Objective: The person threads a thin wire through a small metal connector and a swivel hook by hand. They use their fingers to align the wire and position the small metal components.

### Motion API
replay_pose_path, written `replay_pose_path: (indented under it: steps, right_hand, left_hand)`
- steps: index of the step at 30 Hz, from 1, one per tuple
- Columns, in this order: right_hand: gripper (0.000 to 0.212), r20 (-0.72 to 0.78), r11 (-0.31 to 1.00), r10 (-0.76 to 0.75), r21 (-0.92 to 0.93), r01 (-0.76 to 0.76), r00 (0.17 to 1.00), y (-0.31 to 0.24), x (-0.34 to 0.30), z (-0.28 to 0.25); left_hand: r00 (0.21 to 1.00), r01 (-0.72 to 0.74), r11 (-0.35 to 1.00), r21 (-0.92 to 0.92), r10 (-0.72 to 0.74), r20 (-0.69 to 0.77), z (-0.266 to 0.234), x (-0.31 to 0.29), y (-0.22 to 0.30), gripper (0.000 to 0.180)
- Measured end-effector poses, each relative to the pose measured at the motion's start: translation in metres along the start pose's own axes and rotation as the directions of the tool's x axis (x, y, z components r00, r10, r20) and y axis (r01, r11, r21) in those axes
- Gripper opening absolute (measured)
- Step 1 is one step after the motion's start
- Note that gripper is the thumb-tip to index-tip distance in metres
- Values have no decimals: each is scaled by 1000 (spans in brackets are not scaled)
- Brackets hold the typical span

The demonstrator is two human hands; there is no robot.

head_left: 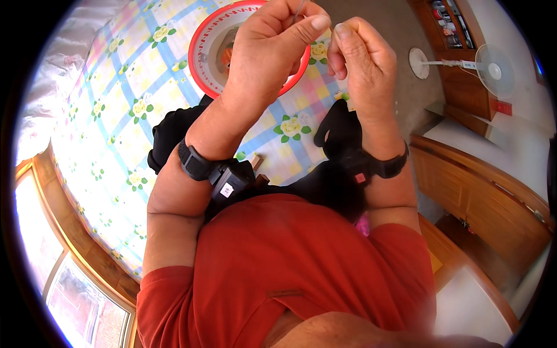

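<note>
Both my hands are raised close together at the top, with fingertips pinched and a narrow gap between them. My left hand (272, 52) holds a thin, greyish, needle-like thing (299, 10) that sticks up between thumb and forefinger. Thumb and forefinger of my right hand (362, 61) are pressed together; whatever they hold is too small to make out. Behind and below my left hand lies a white basin with a red rim (195, 66). Something orange (227, 57) shows inside it, partly covered by my wrist.
A flowered, checked cloth (139, 107) spreads beneath the basin and my legs in black trousers. Small brown blocks (257, 162) lie by my left forearm. To the right stand a white fan (493, 71) and a wooden cabinet (481, 197). A window (87, 296) is at lower left.
</note>
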State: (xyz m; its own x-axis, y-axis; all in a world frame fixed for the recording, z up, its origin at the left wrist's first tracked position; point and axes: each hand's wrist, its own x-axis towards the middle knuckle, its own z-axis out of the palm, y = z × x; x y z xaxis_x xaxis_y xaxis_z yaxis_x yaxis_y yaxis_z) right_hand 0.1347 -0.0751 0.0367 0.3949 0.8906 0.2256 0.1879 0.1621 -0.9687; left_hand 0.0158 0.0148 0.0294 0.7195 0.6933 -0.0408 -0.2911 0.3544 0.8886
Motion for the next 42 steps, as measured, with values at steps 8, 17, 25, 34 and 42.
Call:
replay_pose_path:
  steps: [8,17,25,34,42]
  right_hand:
    - [24,104,968,225,-142,-209,969,-10,-3,-16]
    - [21,235,968,231,44,-247,944,-10,-3,-17]
    - [22,105,983,160,-104,-149,982,-9,-8,-14]
    - [18,59,953,-41,-296,57,997,-9,-7,-12]
    - [17,52,936,-98,-336,110,994,-8,-7,-13]
  left_hand:
    - [980,-69,946,318,5,199,-9,-1,5,7]
    - [918,18,980,197,-94,385,-22,2,7,8]
    - [930,-61,965,256,-38,364,-15,-1,2,5]
    - [922,-146,963,225,50,384,-14,-1,0,11]
    - [924,-53,981,185,-22,381,-13,-2,2,11]
